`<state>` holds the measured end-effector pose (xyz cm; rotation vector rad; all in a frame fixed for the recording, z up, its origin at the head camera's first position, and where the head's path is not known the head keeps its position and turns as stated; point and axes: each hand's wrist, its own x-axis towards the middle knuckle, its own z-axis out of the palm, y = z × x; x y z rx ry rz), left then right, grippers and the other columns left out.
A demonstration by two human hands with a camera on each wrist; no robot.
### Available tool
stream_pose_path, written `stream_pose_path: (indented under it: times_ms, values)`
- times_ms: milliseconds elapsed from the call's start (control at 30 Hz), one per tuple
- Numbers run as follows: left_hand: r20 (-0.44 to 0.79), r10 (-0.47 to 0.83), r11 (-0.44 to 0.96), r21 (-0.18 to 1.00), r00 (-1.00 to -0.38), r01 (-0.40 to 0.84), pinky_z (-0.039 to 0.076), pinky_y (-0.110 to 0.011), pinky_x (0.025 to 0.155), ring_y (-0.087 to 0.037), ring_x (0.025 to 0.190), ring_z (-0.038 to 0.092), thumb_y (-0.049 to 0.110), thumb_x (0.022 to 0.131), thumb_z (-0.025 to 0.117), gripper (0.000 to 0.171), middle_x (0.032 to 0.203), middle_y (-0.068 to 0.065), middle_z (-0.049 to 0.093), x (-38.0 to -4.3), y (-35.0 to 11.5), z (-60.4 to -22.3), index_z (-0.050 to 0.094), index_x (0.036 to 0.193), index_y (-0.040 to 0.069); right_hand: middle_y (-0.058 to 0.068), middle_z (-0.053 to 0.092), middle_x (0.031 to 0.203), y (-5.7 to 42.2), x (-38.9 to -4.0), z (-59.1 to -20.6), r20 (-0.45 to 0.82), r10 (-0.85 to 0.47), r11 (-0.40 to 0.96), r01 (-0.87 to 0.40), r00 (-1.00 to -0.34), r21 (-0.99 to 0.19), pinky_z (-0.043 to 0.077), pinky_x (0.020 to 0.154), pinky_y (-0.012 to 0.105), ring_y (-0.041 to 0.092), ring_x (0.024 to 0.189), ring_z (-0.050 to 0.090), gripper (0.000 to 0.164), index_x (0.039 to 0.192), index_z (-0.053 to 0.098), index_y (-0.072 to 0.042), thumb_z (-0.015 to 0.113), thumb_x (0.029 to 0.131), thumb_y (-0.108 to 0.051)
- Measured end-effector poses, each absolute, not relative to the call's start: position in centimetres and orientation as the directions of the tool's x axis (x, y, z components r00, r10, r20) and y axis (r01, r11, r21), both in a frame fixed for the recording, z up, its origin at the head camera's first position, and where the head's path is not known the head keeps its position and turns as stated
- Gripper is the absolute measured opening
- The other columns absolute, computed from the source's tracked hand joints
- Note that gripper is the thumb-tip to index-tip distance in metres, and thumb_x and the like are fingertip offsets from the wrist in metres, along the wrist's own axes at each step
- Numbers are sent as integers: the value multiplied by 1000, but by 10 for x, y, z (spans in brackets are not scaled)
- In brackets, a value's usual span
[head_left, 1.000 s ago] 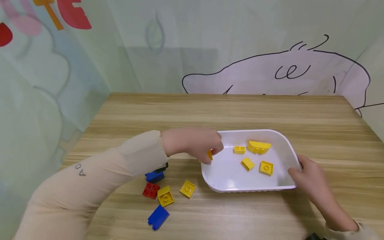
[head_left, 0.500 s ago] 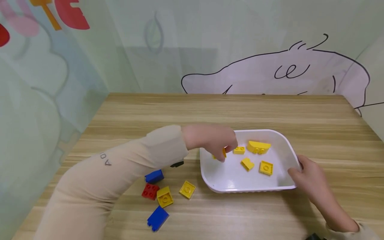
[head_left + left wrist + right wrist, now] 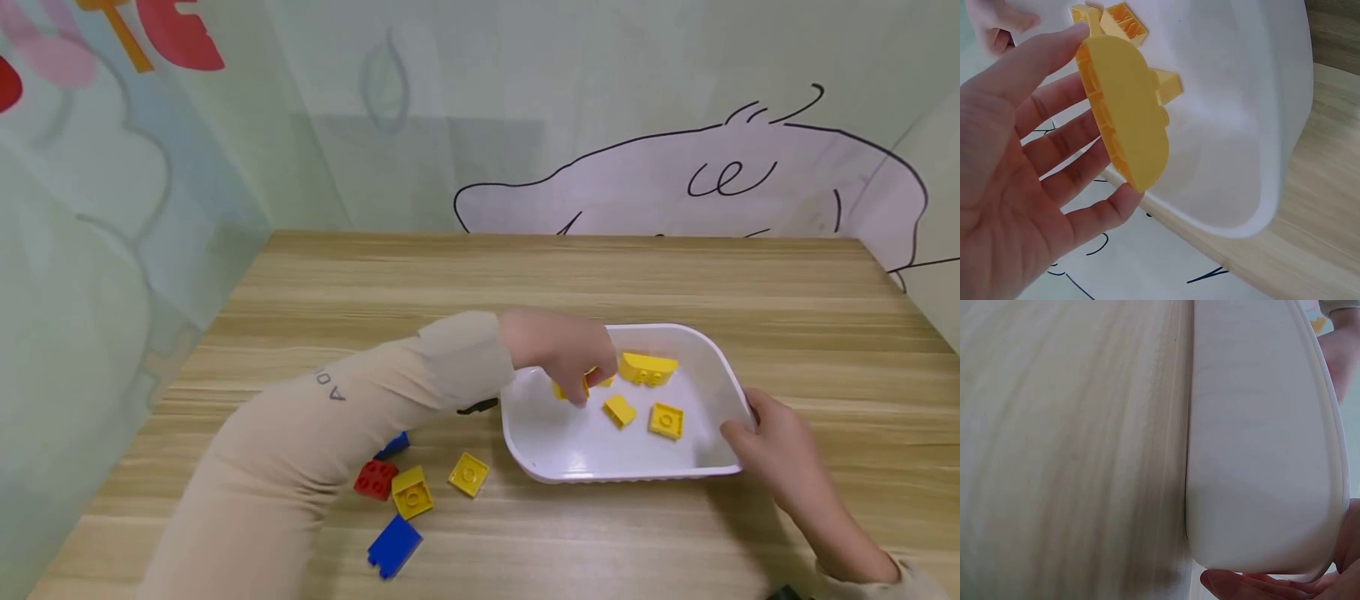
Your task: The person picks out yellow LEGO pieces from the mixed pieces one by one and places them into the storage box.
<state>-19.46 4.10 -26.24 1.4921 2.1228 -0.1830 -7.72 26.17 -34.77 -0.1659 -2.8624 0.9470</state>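
Note:
My left hand [image 3: 564,348] is over the left part of a white plastic tray [image 3: 540,471]. Between thumb and fingers it pinches a yellow toy brick with a rounded side [image 3: 1129,112], clearest in the left wrist view. Much of that brick is hidden by the hand in the head view. Inside the tray lie a yellow arched brick [image 3: 648,369], a small yellow brick [image 3: 619,411] and a square yellow brick [image 3: 666,421]; another yellow brick is partly covered by my fingers. My right hand [image 3: 772,446] grips the tray's right end, thumb over the rim.
Left of the tray, on the wooden table [image 3: 600,542], lie a flat yellow brick [image 3: 469,475], a yellow brick [image 3: 412,493], a red brick [image 3: 376,480] and a blue brick [image 3: 394,546]. Another blue brick [image 3: 393,446] is partly behind my left sleeve.
My left hand has moved right with the yellow rounded brick, from the tray's left rim to above its inside. The right hand and tray have stayed put.

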Motion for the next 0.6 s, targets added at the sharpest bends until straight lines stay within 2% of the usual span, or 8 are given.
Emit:
stream_pose_path:
  times_ms: [400, 600]
  values:
    - [-563, 798, 364, 167, -215, 916, 38, -22, 69, -13, 78, 47, 30, 77, 65, 20, 86, 2, 55, -207, 56, -281, 60, 81, 11, 27, 61, 82, 262, -76, -347, 95, 137, 799, 53, -986, -599, 46, 51, 38, 25, 62, 53, 33, 102, 52, 13, 53, 74, -4]
    - [-592, 769, 417, 180, -240, 891, 37, -21, 68, -13, 80, 47, 31, 77, 65, 21, 85, 2, 56, -210, 62, -284, 59, 83, 12, 31, 59, 88, 263, -77, -347, 70, 133, 795, 64, -989, -603, 48, 53, 40, 27, 66, 55, 36, 105, 50, 15, 52, 75, -4]
